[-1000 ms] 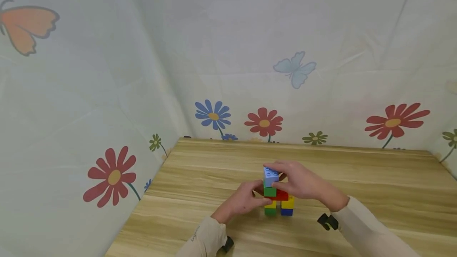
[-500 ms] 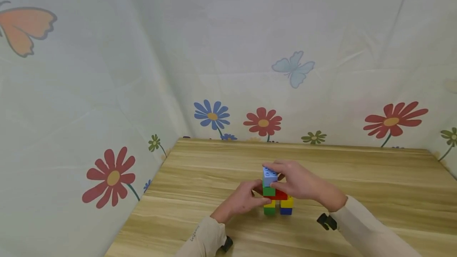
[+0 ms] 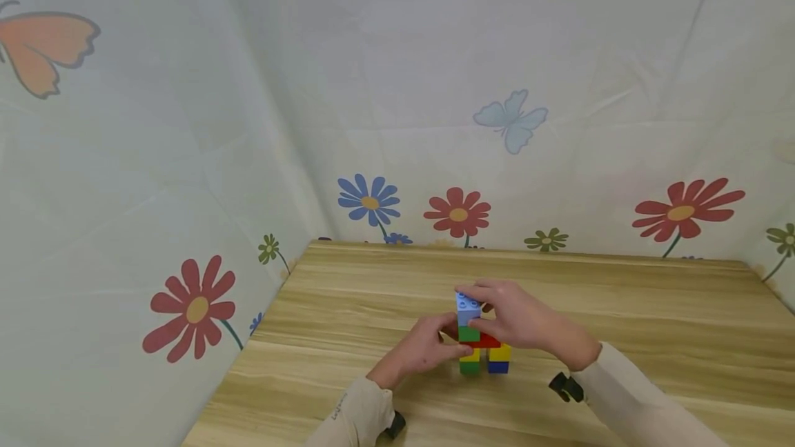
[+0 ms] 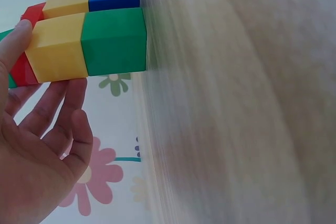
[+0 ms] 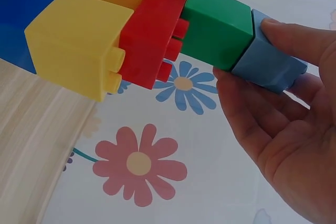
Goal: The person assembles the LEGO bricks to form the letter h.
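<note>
A small structure of toy building bricks stands on the wooden table [image 3: 373,295]. One leg is a green brick [image 4: 114,42] under a yellow brick [image 4: 56,48]; the other is a blue brick [image 3: 498,367] under a second yellow brick [image 5: 79,40]. A red brick [image 5: 149,40] bridges toward both legs, with another green brick [image 5: 218,27] above it. My right hand [image 3: 515,312] pinches a light blue brick [image 3: 468,314] between thumb and fingers, against the upper green brick's top. My left hand [image 3: 422,347] grips the structure's left side around the red and yellow bricks.
A pale cloth wall [image 3: 397,88] printed with flowers and butterflies rises behind and left of the table. Black wrist straps [image 3: 566,388] sit on both sleeves.
The light blue brick has shifted slightly left and lines up more squarely with the green brick below, my right hand moving with it. My left hand stays in place.
</note>
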`<state>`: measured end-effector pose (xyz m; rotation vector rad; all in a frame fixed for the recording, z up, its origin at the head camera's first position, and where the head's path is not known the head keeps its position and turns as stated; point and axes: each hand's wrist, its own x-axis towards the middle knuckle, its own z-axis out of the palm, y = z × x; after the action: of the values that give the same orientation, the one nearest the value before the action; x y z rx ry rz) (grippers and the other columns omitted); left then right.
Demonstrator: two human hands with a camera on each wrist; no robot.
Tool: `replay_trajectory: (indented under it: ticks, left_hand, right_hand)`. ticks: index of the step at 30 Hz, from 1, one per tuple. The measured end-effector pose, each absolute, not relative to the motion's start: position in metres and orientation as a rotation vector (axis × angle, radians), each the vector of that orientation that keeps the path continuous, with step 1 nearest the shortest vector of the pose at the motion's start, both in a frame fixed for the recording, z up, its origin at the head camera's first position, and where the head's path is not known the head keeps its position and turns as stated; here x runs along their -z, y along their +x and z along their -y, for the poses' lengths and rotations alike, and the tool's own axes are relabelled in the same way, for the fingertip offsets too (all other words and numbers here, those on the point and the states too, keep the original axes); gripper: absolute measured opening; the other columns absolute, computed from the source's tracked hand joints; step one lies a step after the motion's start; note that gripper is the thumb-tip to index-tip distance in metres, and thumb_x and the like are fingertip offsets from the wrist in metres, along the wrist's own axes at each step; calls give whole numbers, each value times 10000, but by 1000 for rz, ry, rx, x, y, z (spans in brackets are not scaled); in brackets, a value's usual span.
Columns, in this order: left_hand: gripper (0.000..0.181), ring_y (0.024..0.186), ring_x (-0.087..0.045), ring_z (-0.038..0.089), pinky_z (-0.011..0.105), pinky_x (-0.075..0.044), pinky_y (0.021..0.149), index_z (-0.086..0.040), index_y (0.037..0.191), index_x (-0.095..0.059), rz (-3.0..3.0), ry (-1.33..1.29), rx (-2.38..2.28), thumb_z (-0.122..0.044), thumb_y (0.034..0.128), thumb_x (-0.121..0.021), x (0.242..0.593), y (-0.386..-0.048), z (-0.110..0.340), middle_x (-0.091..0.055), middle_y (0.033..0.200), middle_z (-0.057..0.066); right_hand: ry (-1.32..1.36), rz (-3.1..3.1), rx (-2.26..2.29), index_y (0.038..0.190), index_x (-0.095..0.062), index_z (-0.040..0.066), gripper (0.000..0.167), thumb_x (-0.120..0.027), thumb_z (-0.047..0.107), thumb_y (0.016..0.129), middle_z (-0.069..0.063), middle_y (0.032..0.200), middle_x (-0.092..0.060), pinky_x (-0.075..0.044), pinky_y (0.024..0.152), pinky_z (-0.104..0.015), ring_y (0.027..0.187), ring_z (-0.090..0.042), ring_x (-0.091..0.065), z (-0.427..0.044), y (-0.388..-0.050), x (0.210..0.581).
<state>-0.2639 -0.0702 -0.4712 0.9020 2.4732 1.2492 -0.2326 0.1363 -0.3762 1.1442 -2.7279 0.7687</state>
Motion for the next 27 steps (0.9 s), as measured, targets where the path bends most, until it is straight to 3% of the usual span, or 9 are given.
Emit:
replay_trajectory:
  ticks: [7, 16, 27]
  left_hand:
    - [329, 872, -571, 32, 235, -476, 731, -231, 1155, -606, -2473, 907, -1253, -365, 865, -686, 472, -265, 70, -629, 976, -152]
    - [313, 870, -574, 41, 233, -477, 732, -238, 1145, -608, -2467, 907, -1256, -363, 868, -683, 472, -265, 70, -627, 970, -154]
    - [293, 875, -582, 56, 227, -473, 729, -249, 1109, -614, -2475, 931, -1258, -380, 858, -690, 472, -266, 70, -621, 954, -161]
  right_hand:
    - [1137, 2724, -748, 1335, -527, 62, 552, -734, 166, 834, -62, 1126, -607, -530, 756, -313, 913, -176, -583, -136, -233, 379]
    - [1137, 2703, -809, 1350, -504, 58, 541, -705, 175, 862, -34, 1105, -596, -506, 690, -263, 824, -150, -550, -135, -233, 384]
    - [1086, 2666, -810, 1346, -517, 90, 551, -721, 199, 846, 27, 1127, -600, -512, 801, -281, 920, -78, -567, -135, -234, 393]
